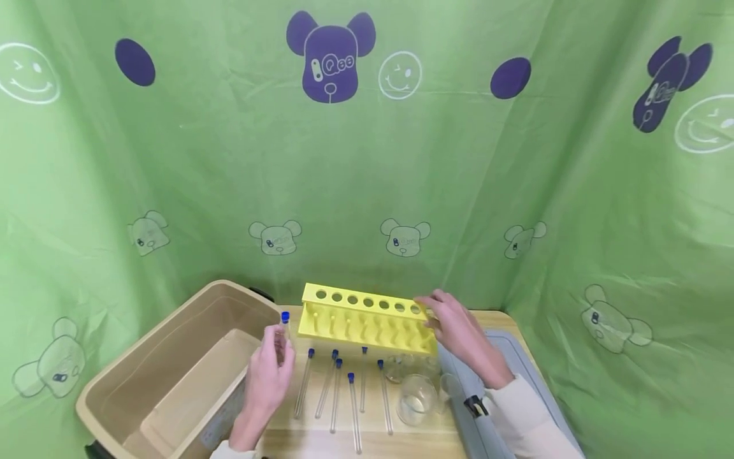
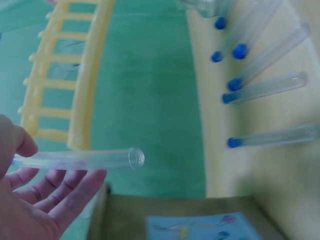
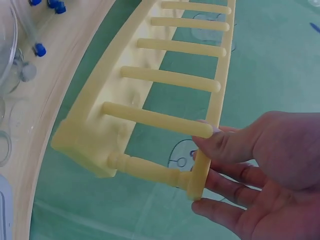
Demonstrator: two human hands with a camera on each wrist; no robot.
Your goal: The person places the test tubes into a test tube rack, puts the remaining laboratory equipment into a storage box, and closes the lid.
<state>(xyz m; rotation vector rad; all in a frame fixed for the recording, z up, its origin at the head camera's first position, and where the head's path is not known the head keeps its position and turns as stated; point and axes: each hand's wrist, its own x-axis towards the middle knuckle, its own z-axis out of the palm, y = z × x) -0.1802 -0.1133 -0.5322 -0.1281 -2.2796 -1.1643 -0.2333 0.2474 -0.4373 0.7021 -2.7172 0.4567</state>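
Note:
A clear test tube (image 2: pixel 85 159) with a blue cap is pinched between the thumb and fingers of my left hand (image 1: pixel 269 370). It stands roughly upright in the head view, cap on top, left of the rack. With my right hand (image 1: pixel 459 328) I grip the right end of a yellow test tube rack (image 1: pixel 367 328), thumb and fingers on its upper holed plate (image 3: pixel 204 165). The rack has a row of round holes and a row of pegs; no tube stands in it. Several blue-capped test tubes (image 1: pixel 354 414) lie on the table in front of the rack.
Clear glass beakers (image 1: pixel 417 401) stand right of the lying tubes. At the left is a deep tan bin (image 1: pixel 172 350). A grey-blue lid (image 1: pixel 487 427) lies along the table's right side under my right forearm. Green printed curtains (image 1: pixel 344 166) hang around the wooden table (image 1: pixel 424 443).

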